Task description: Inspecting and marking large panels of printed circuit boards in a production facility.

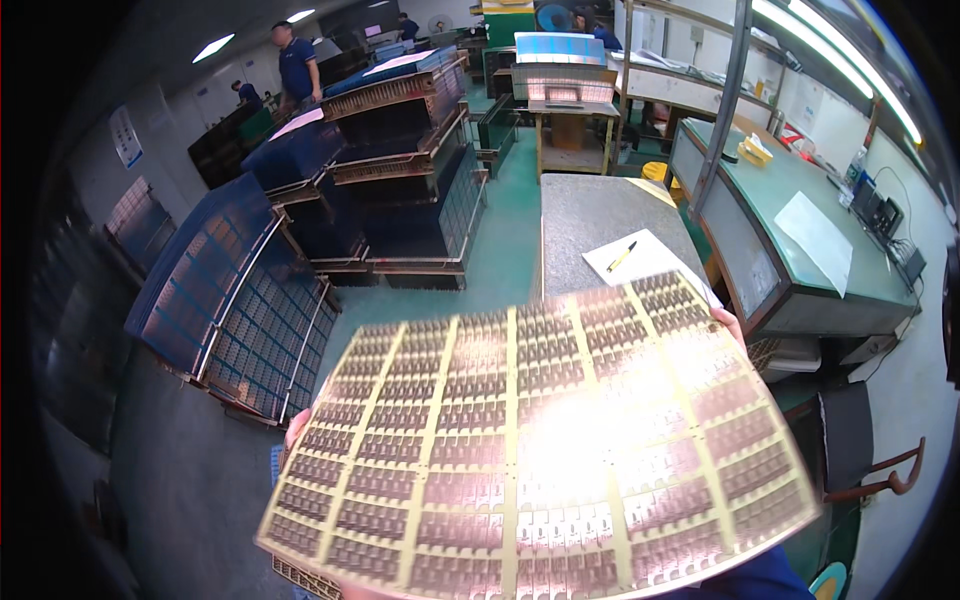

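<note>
A large, thin, rectangular circuit panel (465, 400) is stretching between the left hand (297, 428) and the right hand (730, 322), its left edge meeting the left fingers and its far right corner meeting the right fingers. Pale yellow strips are dividing its coppery-brown face into columns of small, repeating outlines. The panel is lying tilted, its far edge rising toward the right hand. A white glare is washing out the pattern nearer the right hand than the left.
</note>
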`<state>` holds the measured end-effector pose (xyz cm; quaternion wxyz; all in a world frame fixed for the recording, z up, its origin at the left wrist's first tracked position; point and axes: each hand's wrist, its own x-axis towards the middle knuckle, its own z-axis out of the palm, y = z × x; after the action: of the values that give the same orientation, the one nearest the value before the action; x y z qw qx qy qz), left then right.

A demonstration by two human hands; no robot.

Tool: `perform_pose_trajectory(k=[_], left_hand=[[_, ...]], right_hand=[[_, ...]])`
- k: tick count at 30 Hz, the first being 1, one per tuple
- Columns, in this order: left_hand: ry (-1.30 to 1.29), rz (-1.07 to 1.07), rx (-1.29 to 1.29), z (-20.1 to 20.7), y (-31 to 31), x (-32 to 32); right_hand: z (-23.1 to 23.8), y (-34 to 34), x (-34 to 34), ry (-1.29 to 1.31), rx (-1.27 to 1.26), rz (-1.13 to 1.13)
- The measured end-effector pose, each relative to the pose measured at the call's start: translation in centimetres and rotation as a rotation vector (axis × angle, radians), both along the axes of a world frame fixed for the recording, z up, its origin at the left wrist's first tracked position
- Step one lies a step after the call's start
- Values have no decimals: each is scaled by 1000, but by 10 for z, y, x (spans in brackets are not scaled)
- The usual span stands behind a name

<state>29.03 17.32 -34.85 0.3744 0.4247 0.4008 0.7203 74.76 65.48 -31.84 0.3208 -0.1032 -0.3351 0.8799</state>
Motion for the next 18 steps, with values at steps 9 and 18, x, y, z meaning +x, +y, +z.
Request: perform_pose_trajectory(k=[9, 18], left_hand=[[-771, -518, 64, 65, 115, 95], [-643, 230, -40, 30, 150, 205]], right_hand=[[35, -62, 29, -159, -335, -72], [-39, -42, 41, 30, -111, -338]])
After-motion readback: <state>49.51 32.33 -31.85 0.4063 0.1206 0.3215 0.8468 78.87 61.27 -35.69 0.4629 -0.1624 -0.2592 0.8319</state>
